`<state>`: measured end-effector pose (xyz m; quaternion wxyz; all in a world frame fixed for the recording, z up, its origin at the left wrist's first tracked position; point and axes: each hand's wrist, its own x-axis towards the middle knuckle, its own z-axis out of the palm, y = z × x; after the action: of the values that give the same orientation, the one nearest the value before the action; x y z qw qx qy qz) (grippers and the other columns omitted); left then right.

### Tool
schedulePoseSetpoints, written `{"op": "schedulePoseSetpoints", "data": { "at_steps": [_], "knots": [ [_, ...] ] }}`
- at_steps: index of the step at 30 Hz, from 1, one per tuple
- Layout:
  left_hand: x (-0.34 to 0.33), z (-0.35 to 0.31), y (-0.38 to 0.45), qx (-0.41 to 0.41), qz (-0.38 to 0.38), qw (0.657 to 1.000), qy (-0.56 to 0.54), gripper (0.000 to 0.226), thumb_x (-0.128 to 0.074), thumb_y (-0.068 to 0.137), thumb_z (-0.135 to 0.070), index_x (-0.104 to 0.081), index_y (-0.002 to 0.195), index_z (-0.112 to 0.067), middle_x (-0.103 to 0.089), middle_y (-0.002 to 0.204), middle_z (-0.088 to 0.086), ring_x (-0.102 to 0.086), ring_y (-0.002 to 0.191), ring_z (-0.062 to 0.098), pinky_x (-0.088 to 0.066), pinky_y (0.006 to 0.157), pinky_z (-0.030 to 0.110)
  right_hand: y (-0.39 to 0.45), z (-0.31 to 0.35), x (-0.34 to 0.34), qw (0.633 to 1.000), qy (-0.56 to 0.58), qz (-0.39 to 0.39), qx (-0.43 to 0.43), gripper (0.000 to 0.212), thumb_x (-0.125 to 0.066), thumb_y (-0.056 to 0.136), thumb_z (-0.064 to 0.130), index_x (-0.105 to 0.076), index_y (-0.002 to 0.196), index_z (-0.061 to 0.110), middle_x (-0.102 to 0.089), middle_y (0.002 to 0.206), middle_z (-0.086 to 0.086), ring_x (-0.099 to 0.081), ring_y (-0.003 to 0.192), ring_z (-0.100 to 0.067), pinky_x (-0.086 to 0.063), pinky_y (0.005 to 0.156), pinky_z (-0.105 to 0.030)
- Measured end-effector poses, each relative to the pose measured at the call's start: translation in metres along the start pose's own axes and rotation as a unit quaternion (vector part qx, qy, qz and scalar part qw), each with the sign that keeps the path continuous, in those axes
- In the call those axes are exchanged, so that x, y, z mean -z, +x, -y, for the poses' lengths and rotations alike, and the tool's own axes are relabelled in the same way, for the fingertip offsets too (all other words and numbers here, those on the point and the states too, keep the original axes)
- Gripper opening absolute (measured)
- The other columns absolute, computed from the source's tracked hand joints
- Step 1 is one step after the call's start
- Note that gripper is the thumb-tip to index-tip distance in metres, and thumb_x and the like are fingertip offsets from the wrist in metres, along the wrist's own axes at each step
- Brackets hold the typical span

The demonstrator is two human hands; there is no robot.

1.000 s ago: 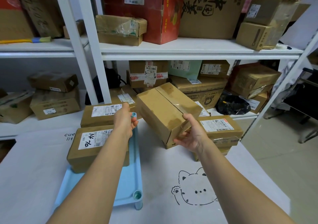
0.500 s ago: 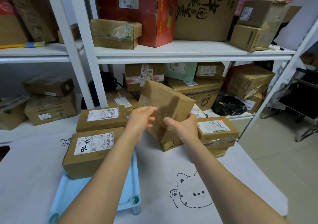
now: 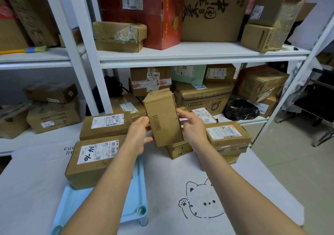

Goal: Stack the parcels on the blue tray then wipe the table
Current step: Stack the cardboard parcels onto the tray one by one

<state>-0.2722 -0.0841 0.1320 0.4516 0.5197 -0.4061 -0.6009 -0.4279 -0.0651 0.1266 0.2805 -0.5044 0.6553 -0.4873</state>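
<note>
So head view: both hands, left [image 3: 138,135] and right [image 3: 194,129], grip a box [image 3: 163,119] by its sides, upended in midair beside the tray [image 3: 134,196], and it looks light and stiff, so side grips seem fine.

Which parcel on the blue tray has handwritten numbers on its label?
The nearer parcel, at the front of the blue tray: "14-10" is written on its label. The parcel behind it carries only print.

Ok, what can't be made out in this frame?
Head view only:
- Far end of the blue tray: hidden by the two parcels on it and the left forearm.
- Fingers of the left hand: behind the held parcel.
- Stack beside the right hand: its lower boxes are hidden by the right forearm.
- Label print: too small.
</note>
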Motion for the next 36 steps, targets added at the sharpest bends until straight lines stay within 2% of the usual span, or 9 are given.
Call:
{"op": "schedulePoseSetpoints", "data": {
  "at_steps": [5,8,11,16,20,25,29,32,36],
  "knots": [
    [0.0,0.007,0.006,0.037,0.002,0.999,-0.024,0.06,-0.049,0.092,-0.052,-0.037,0.141,-0.019,-0.049,0.139,0.003,-0.044,0.129,0.026,-0.036,0.105,0.051,-0.006,0.006,0.0,0.992,0.11,0.063,-0.023,0.055,-0.032,0.089,-0.02,-0.07,0.11,0.014,-0.053,0.124,-0.008,-0.056,0.109,-0.021,-0.051,0.079,-0.02],
    [-0.005,0.014,0.007,0.009,-0.019,1.0,-0.001,0.09,-0.08,0.059,-0.055,-0.039,0.129,-0.016,-0.056,0.128,0.003,-0.054,0.112,0.02,-0.044,0.088,0.037,-0.008,0.007,-0.008,0.993,0.082,0.085,-0.006,0.054,-0.034,0.089,-0.02,-0.072,0.102,0.016,-0.051,0.114,-0.007,-0.05,0.111,-0.02,-0.047,0.092,-0.026],
    [-0.009,0.023,0.011,-0.02,-0.089,0.996,0.023,0.112,-0.089,0.038,-0.054,-0.034,0.127,-0.012,-0.05,0.127,0.007,-0.053,0.112,0.022,-0.049,0.092,0.039,-0.01,0.009,-0.016,0.992,0.025,0.117,0.027,0.048,-0.035,0.091,-0.016,-0.069,0.114,0.01,-0.042,0.091,0.005,-0.044,0.096,-0.012,-0.042,0.085,-0.013],
    [-0.012,0.033,0.011,-0.053,-0.144,0.987,0.042,0.11,-0.089,0.03,-0.048,-0.032,0.119,-0.016,-0.043,0.127,0.008,-0.05,0.116,0.023,-0.047,0.099,0.044,-0.01,0.007,-0.015,0.99,-0.009,0.138,0.037,0.043,-0.039,0.094,-0.008,-0.07,0.114,0.014,-0.044,0.094,0.006,-0.044,0.095,-0.009,-0.037,0.081,-0.007],
    [-0.004,0.045,0.014,-0.077,-0.148,0.985,0.052,0.099,-0.088,0.045,-0.025,-0.031,0.124,-0.015,-0.045,0.125,0.006,-0.05,0.115,0.02,-0.047,0.098,0.04,-0.01,0.005,-0.012,0.988,-0.006,0.148,0.04,0.042,-0.039,0.093,-0.007,-0.071,0.11,0.013,-0.054,0.107,0.003,-0.049,0.106,-0.011,-0.042,0.098,-0.025],
    [0.003,0.05,0.006,-0.101,-0.029,0.994,0.013,0.093,-0.083,0.053,-0.007,-0.03,0.128,-0.025,-0.053,0.119,-0.001,-0.053,0.107,0.01,-0.048,0.083,0.027,0.007,-0.006,-0.003,0.999,-0.015,-0.035,-0.016,0.044,-0.041,0.099,0.016,-0.041,0.142,0.022,-0.037,0.143,-0.003,-0.039,0.133,-0.021,-0.037,0.109,-0.043],
    [0.011,0.05,0.001,-0.119,0.034,0.992,0.033,0.101,-0.084,0.052,-0.001,-0.027,0.13,-0.031,-0.053,0.118,-0.008,-0.052,0.107,0.003,-0.046,0.077,0.019,0.021,-0.006,0.015,0.989,0.083,-0.047,-0.11,0.051,-0.025,0.101,0.036,-0.019,0.151,0.028,-0.022,0.157,0.0,-0.02,0.144,-0.022,-0.02,0.115,-0.043],
    [0.015,0.05,0.001,-0.129,0.045,0.987,0.089,0.106,-0.084,0.059,0.004,-0.022,0.136,-0.033,-0.047,0.12,-0.012,-0.046,0.106,-0.001,-0.041,0.078,0.014,0.022,-0.007,0.022,0.972,0.173,-0.004,-0.159,0.05,-0.014,0.101,0.048,-0.038,0.143,0.033,-0.048,0.138,0.004,-0.036,0.136,-0.018,-0.023,0.112,-0.042],
    [0.021,0.055,0.007,-0.151,0.023,0.98,0.128,0.119,-0.087,0.05,-0.004,-0.016,0.141,-0.036,-0.035,0.14,-0.006,-0.034,0.129,0.008,-0.033,0.105,0.031,0.019,-0.009,0.021,0.965,0.202,-0.029,-0.166,0.052,-0.016,0.101,0.047,-0.051,0.134,0.029,-0.055,0.128,0.006,-0.046,0.126,-0.016,-0.027,0.11,-0.041]
  ]
}}
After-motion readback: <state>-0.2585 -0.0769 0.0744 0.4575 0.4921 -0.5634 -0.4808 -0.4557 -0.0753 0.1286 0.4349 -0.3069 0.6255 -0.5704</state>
